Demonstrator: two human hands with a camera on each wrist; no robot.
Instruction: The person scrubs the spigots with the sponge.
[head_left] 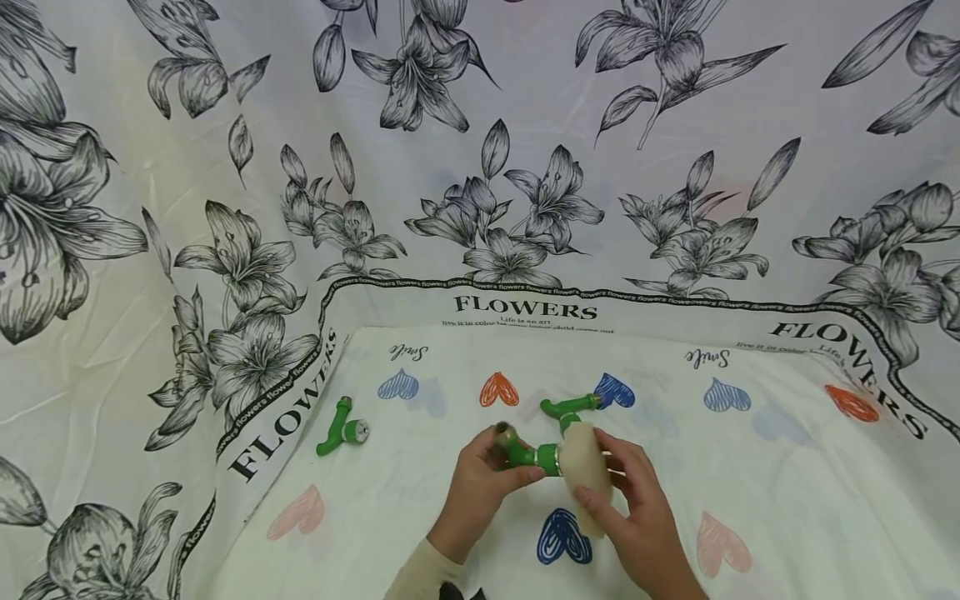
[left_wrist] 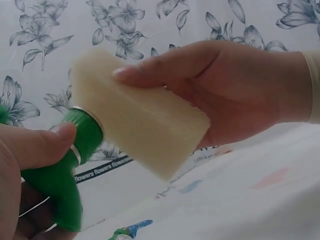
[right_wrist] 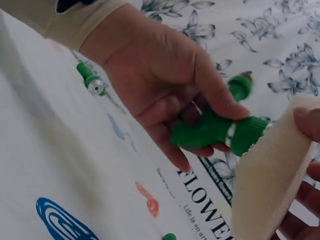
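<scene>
My left hand grips a green plastic tap, its thumb lying along the body near the ribbed collar. In my right hand is a cream sponge block, pinched between the thumb on one broad side and fingers behind. The collar end of the tap meets the sponge's face in both wrist views, so the tip of that end is hidden. The right wrist view shows the tap's spout lying across the left fingers and the sponge at the right.
A second green tap lies on the white heart-printed cloth at the left. Just behind the sponge lies a third green tap. A flower-printed curtain rises along the back and left side.
</scene>
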